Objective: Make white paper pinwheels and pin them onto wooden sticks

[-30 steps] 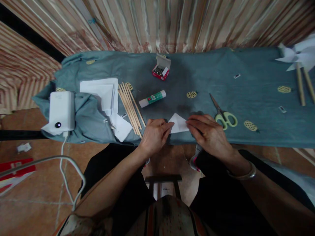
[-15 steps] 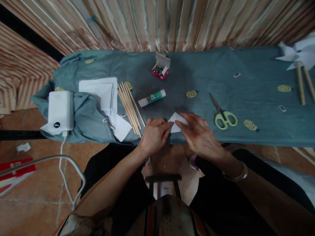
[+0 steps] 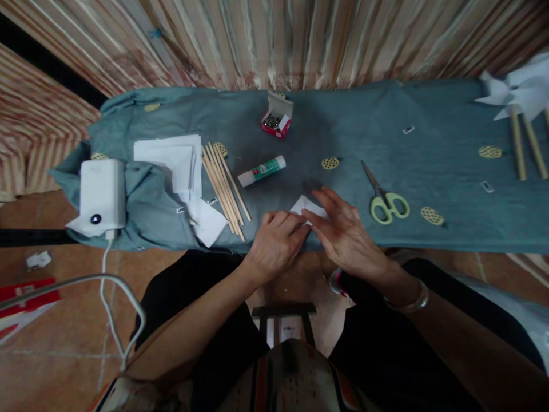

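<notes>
A small folded piece of white paper point(image 3: 303, 203) lies near the front edge of the cloth-covered table, partly hidden by both hands. My left hand point(image 3: 278, 239) is closed at its left lower edge, fingers curled and pressed on the paper. From the right, my right hand point(image 3: 343, 229) reaches over it with the fingers stretched and apart. The thumb of that hand is at the paper, close to the left fingertips; whether it presses is hard to tell. A glue stick point(image 3: 262, 170) lies beyond the left hand. Scissors point(image 3: 386, 200) with green handles rest to the right.
Thin wooden sticks point(image 3: 223, 189) lie left of my hands, beside stacked white paper point(image 3: 182, 163). A small red box point(image 3: 277, 120) of metal pieces stands open behind. A white power bank point(image 3: 102, 197) with a cable sits far left. Paper pinwheels point(image 3: 517, 94) lie far right.
My left hand has shifted slightly right across the paper. The right fingers have lifted and spread beyond the paper's far edge. The whole view has slid a little.
</notes>
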### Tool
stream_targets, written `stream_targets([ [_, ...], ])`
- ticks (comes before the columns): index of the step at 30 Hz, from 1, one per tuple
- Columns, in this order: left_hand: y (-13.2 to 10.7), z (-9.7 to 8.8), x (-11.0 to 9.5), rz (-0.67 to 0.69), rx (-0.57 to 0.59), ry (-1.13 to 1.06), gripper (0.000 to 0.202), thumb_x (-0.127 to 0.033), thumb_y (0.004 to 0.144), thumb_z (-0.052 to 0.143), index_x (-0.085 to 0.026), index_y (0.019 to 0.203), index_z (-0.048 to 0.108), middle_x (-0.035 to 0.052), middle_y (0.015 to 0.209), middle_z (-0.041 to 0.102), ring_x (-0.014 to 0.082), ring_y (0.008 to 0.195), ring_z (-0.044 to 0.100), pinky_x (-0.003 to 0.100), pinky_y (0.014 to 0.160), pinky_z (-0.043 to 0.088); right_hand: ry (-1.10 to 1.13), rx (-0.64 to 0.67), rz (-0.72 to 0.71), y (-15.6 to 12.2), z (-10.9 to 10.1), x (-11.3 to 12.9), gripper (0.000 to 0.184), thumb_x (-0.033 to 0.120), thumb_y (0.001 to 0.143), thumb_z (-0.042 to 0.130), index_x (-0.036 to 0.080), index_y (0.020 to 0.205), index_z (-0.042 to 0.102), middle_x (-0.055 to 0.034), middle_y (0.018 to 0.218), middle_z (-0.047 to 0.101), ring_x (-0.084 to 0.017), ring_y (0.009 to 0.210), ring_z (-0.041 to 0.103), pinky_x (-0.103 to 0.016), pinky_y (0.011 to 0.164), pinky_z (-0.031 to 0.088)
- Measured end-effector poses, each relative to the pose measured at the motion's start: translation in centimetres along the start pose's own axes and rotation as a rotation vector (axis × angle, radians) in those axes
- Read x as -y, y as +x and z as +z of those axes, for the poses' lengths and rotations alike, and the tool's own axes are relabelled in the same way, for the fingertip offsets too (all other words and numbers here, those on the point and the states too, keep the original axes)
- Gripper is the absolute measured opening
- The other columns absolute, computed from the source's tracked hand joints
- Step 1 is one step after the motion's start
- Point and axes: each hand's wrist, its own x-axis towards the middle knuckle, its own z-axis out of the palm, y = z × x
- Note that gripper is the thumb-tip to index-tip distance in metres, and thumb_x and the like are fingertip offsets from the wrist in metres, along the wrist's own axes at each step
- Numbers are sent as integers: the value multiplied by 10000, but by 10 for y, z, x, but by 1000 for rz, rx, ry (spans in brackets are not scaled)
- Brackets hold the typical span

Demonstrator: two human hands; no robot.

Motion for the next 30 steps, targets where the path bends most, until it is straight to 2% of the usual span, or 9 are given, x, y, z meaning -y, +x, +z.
stream_targets([
  [7, -17, -1, 5, 36, 2, -22, 241, -217, 974, 445, -164, 1124, 626, 78, 1050, 677, 210, 962, 548, 365, 780, 397, 26, 15, 38, 0, -1, 0, 363, 189, 949, 435, 301, 1272, 557, -72, 1522, 397, -312, 1452, 274, -536, 1040, 378],
  [14, -42, -12, 19, -18, -45, -35, 231, -191, 944, 502, -197, 1127, 641, 79, 1001, 687, 205, 927, 572, 358, 756, 428, -5, 9, 10, -2, 1, -4, 348, 208, 956, 437, 243, 1282, 558, -110, 1520, 394, -292, 1458, 245, -512, 1011, 389],
  [18, -49, -18, 25, -23, -101, -7, 179, -193, 923, 542, -189, 1056, 662, 63, 914, 693, 191, 852, 578, 346, 728, 423, 26, 22, 41, -3, 1, -3, 357, 211, 951, 438, 262, 1281, 566, -109, 1516, 403, -320, 1449, 271, -531, 1013, 388],
  [23, -47, -27, 26, -68, -153, -18, 120, -239, 902, 584, -165, 908, 679, 57, 831, 688, 191, 795, 586, 355, 721, 428, 54, 8, 59, -3, 0, -2, 391, 209, 943, 449, 350, 1294, 545, -42, 1505, 425, -318, 1447, 289, -539, 1021, 401],
  [25, -41, -28, 21, -88, -137, -40, 157, -241, 914, 559, -163, 986, 675, 78, 914, 704, 212, 878, 603, 378, 771, 449, 66, -4, 55, -3, 1, -2, 395, 203, 943, 446, 339, 1300, 546, -51, 1506, 425, -327, 1445, 292, -548, 1016, 405],
  [28, -31, -21, 13, -36, -59, -114, 297, -208, 939, 495, -147, 1210, 599, 131, 1190, 669, 247, 1116, 577, 420, 892, 466, 56, -19, 39, -3, 4, -2, 393, 204, 947, 444, 341, 1302, 541, -53, 1513, 418, -324, 1447, 290, -540, 1016, 408],
  [30, -27, -15, 9, 1, 2, -154, 314, -190, 949, 464, -141, 1234, 584, 134, 1264, 641, 247, 1165, 563, 428, 922, 471, 7, -38, 22, -5, 5, -2, 381, 210, 953, 446, 326, 1307, 530, -74, 1518, 407, -319, 1454, 274, -535, 1008, 412],
])
